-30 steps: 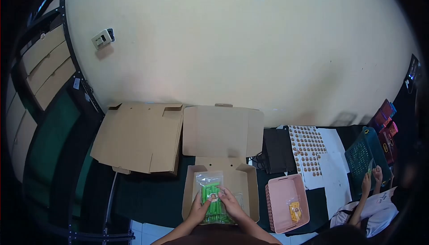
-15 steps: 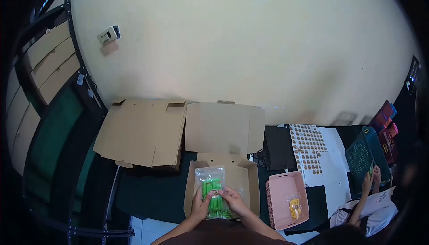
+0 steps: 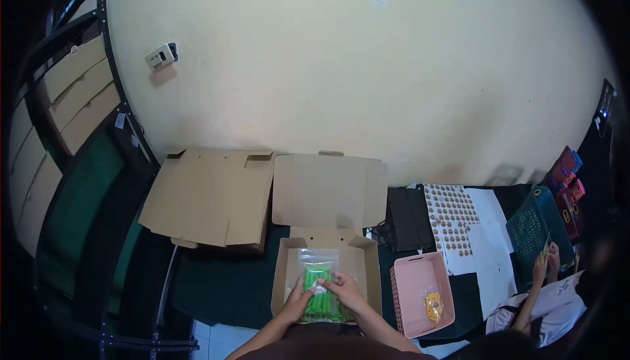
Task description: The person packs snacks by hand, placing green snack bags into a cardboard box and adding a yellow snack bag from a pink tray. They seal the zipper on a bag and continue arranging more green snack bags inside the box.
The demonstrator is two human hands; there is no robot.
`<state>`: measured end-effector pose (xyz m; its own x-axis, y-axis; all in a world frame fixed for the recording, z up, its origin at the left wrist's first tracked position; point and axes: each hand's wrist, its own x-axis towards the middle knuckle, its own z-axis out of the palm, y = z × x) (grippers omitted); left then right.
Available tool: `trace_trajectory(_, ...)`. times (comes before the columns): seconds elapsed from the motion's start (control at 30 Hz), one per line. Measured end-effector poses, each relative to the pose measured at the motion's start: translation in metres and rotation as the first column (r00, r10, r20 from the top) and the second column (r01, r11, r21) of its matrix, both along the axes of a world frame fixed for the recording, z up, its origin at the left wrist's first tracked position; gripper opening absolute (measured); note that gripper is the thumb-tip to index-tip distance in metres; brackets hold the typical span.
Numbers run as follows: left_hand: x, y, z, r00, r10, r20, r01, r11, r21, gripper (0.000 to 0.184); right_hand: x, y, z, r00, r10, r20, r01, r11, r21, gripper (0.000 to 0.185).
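Observation:
A clear zip bag (image 3: 319, 255) full of bright green sticks is held upright over an open cardboard box (image 3: 371, 275). My left hand (image 3: 295, 302) grips the bag's left side. My right hand (image 3: 346, 292) has hold of its right side, with the thumb at a small round sticker (image 3: 318, 286) on the front. Both thumbs lie on the front of the bag; the other fingers are partly hidden behind it. More green pieces show low in the box, below the bag.
Flattened cardboard boxes (image 3: 207, 196) are stacked to the left. A pink basket (image 3: 413, 275) with a bag of yellow pieces (image 3: 433, 306) stands at right, near a sticker sheet (image 3: 451, 212). Farther right, a co-worker (image 3: 548, 307) sits beside a green basket (image 3: 525, 225).
The bag has shifted slightly right and stands straighter. My right thumb has moved onto the sticker area, and both hands remain on the bag.

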<state>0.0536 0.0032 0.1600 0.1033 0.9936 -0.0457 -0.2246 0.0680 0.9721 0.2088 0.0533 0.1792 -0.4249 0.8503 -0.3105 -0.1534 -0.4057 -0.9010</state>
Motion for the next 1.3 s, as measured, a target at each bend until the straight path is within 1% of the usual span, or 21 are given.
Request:
trace_trajectory(0.07, 0.007, -0.003, 0.016, 0.997, 0.041, -0.059, -0.04, 0.999, 0.008, 0.05, -0.002, -0.008, 0.037, 0.987, 0.008, 0.163, -0.026, 0.993, 0.112, 0.04)
trace_trajectory(0.13, 0.009, -0.006, 0.026, 0.999, 0.013, -0.051, -0.012, 0.999, 0.034, 0.053, 0.0, -0.007, 0.018, 0.988, 0.036, 0.149, -0.064, 0.98, 0.188, 0.041)
trace_trajectory(0.2, 0.008, -0.007, 0.027, 0.999, -0.02, -0.045, 0.023, 0.998, 0.065, 0.057, -0.003, -0.01, 0.015, 0.997, -0.001, -0.075, 0.021, 0.964, 0.265, 0.041)
trace_trajectory(0.3, 0.004, -0.003, 0.024, 0.992, -0.115, -0.042, 0.117, 0.992, 0.043, 0.063, 0.005, -0.016, 0.026, 0.997, -0.041, -0.066, 0.054, 0.974, 0.22, 0.037)
trace_trajectory(0.37, 0.003, -0.001, 0.023, 0.947, -0.239, -0.214, 0.26, 0.962, 0.076, 0.063, 0.01, -0.017, 0.014, 0.984, -0.166, -0.069, 0.179, 0.945, 0.274, 0.033)
trace_trajectory(0.4, 0.003, 0.001, 0.025, 0.947, -0.238, -0.215, 0.26, 0.962, 0.08, 0.063, 0.012, -0.017, 0.016, 0.963, -0.242, -0.116, 0.263, 0.933, 0.245, 0.03)
trace_trajectory(0.47, 0.009, 0.008, 0.031, 0.814, -0.191, -0.548, 0.335, 0.926, 0.174, 0.062, 0.022, -0.016, 0.014, 0.954, -0.284, -0.095, 0.295, 0.946, 0.132, 0.024)
trace_trajectory(0.5, 0.013, 0.008, 0.038, 0.811, -0.063, -0.582, 0.272, 0.921, 0.28, 0.057, 0.025, -0.016, 0.011, 0.952, -0.29, -0.095, 0.301, 0.944, 0.137, 0.024)
trace_trajectory(0.57, 0.012, 0.015, 0.041, 0.883, -0.015, -0.469, 0.185, 0.929, 0.32, 0.05, 0.029, -0.018, 0.005, 0.968, -0.252, -0.002, 0.23, 0.88, 0.417, 0.021)
trace_trajectory(0.63, 0.008, 0.022, 0.029, 0.977, 0.053, -0.209, 0.018, 0.945, 0.325, 0.028, 0.03, -0.022, 0.002, 0.98, -0.198, 0.025, 0.176, 0.916, 0.359, 0.021)
trace_trajectory(0.67, 0.005, 0.023, 0.025, 0.976, 0.049, -0.213, 0.023, 0.947, 0.32, 0.028, 0.03, -0.024, 0.0, 0.989, -0.136, 0.049, 0.115, 0.946, 0.302, 0.021)
trace_trajectory(0.73, -0.001, 0.021, 0.024, 0.993, 0.029, -0.118, -0.03, 1.0, -0.007, 0.017, 0.03, -0.03, -0.009, 0.99, -0.13, 0.055, 0.115, 0.969, 0.22, 0.026)
trace_trajectory(0.83, -0.01, 0.021, 0.021, 0.985, 0.013, -0.173, -0.008, 0.999, 0.034, 0.012, 0.038, -0.027, -0.015, 0.994, 0.057, 0.089, -0.062, 0.996, 0.057, 0.037)
trace_trajectory(0.93, -0.021, 0.019, 0.017, 0.987, -0.022, -0.159, 0.026, 0.999, 0.024, 0.012, 0.039, -0.027, 0.007, 0.983, 0.153, 0.098, -0.166, 0.976, 0.139, 0.041)
trace_trajectory(0.97, -0.025, 0.018, 0.016, 0.99, -0.042, -0.138, 0.029, 0.996, -0.09, 0.012, 0.04, -0.026, 0.028, 0.978, 0.178, 0.11, -0.196, 0.965, 0.176, 0.044)
trace_trajectory(1.0, -0.029, 0.018, 0.015, 0.992, -0.057, -0.116, 0.033, 0.979, -0.199, 0.013, 0.039, -0.023, 0.023, 0.978, 0.176, 0.112, -0.194, 0.964, 0.183, 0.044)
trace_trajectory(1.07, -0.029, 0.022, 0.013, 0.985, -0.103, -0.14, 0.087, 0.989, -0.12, 0.018, 0.038, -0.02, 0.004, 0.991, 0.009, 0.132, -0.049, 0.951, 0.307, 0.044)
trace_trajectory(1.13, -0.021, 0.024, 0.02, 0.997, 0.063, 0.051, -0.069, 0.99, 0.122, 0.028, 0.036, -0.015, 0.008, 0.995, -0.053, 0.082, 0.035, 0.976, 0.215, 0.043)
trace_trajectory(1.2, -0.02, 0.026, 0.007, 0.994, -0.027, 0.102, 0.015, 0.994, 0.112, 0.04, 0.036, -0.009, 0.011, 0.992, -0.116, 0.049, 0.109, 0.987, 0.12, 0.043)
trace_trajectory(1.27, -0.001, 0.018, 0.019, 0.989, -0.141, 0.054, 0.14, 0.99, 0.012, 0.046, 0.033, -0.008, 0.01, 0.971, -0.207, 0.122, 0.18, 0.963, 0.202, 0.043)
trace_trajectory(1.3, 0.009, 0.015, 0.031, 0.984, -0.178, -0.004, 0.178, 0.982, 0.062, 0.055, 0.028, -0.01, 0.019, 0.965, -0.223, 0.138, 0.176, 0.941, 0.29, 0.041)
